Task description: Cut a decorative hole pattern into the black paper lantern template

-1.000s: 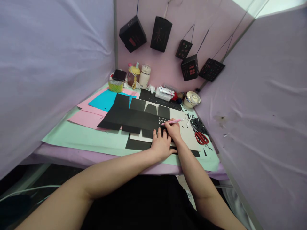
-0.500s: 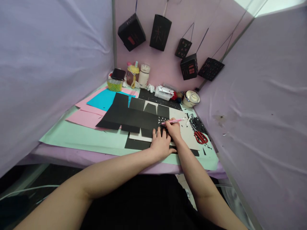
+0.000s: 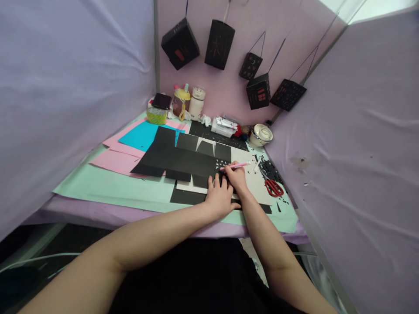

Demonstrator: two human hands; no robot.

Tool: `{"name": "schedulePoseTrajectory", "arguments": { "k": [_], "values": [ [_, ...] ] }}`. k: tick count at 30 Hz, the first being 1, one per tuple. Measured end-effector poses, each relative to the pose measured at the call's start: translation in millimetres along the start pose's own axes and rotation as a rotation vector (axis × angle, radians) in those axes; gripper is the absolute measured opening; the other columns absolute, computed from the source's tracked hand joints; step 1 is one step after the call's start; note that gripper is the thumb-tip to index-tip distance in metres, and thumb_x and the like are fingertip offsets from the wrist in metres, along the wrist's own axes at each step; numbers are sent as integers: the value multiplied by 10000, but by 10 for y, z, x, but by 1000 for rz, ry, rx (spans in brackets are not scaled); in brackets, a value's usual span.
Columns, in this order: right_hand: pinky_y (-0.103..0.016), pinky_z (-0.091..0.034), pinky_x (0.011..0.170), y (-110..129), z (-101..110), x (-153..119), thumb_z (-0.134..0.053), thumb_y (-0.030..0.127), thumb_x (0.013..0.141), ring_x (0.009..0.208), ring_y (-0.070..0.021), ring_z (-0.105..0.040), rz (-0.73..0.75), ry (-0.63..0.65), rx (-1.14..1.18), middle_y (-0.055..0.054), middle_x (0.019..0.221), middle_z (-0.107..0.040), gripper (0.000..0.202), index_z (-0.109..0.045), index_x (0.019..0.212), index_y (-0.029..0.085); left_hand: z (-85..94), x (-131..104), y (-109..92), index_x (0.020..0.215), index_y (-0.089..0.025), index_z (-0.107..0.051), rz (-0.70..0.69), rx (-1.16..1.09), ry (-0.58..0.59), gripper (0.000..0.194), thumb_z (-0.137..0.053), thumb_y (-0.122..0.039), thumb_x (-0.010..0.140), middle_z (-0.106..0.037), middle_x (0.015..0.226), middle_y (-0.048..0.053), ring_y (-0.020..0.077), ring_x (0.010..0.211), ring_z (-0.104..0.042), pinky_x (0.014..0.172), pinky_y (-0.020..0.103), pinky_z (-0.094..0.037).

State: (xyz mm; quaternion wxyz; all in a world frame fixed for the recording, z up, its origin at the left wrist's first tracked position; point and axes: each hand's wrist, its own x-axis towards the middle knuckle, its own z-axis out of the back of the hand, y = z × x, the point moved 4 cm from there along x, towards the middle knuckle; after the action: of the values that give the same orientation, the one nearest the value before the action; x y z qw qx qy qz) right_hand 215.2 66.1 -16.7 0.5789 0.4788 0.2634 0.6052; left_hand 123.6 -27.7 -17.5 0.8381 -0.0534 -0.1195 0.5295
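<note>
A black card sheet [image 3: 183,160] with slits and tabs along its edges lies across the table. Flat on its lower right part rests my left hand [image 3: 219,198], fingers spread, holding nothing. Just right of it, my right hand [image 3: 236,178] is closed around a slim pink pen-style craft knife [image 3: 240,165]. The knife slants down to the left, and its tip is too small to make out. Near that tip, small triangular cut-outs [image 3: 221,163] show white in the card. A white sheet [image 3: 255,188] lies underneath, over another black sheet [image 3: 186,197].
Red-handled scissors [image 3: 274,188] lie at the right beside a heap of black scraps [image 3: 270,169]. Pink paper [image 3: 114,162] and blue paper [image 3: 137,136] lie left. Behind stand a tape roll [image 3: 156,116], a white bottle [image 3: 196,104] and a bowl [image 3: 261,134]. Black paper boxes [image 3: 220,44] hang above.
Both hands keep their places on the card. The pink craft knife's upper end has shifted very slightly; the rest looks the same.
</note>
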Motion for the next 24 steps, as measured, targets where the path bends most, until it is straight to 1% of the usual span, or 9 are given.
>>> {"name": "schedulePoseTrajectory", "arguments": {
  "k": [6,11,24],
  "values": [
    [-283,-416,628,14,2,2,-570,314,689,618,-159,-540,8,-12,-35,19,623,-598,119,-527,659,207,3,2,2,1436,-102,-421,9,3,-1,860,-397,-728,848,-336,1517,229,464,1402,-214,1112,642,-121],
    [-277,-393,609,30,17,7,-563,308,688,598,-153,-514,17,-28,-56,29,595,-571,117,-516,645,210,-5,4,1,1437,-90,-418,1,-9,-15,858,-423,-713,847,-336,1512,241,474,1396,-219,1107,651,-118],
    [-286,-418,641,23,3,2,-579,321,707,630,-165,-544,31,-7,-34,19,628,-598,139,-513,645,216,2,-3,-1,1431,-91,-429,-1,-1,-11,850,-402,-715,855,-345,1509,238,473,1394,-226,1108,649,-128]
  ]
}}
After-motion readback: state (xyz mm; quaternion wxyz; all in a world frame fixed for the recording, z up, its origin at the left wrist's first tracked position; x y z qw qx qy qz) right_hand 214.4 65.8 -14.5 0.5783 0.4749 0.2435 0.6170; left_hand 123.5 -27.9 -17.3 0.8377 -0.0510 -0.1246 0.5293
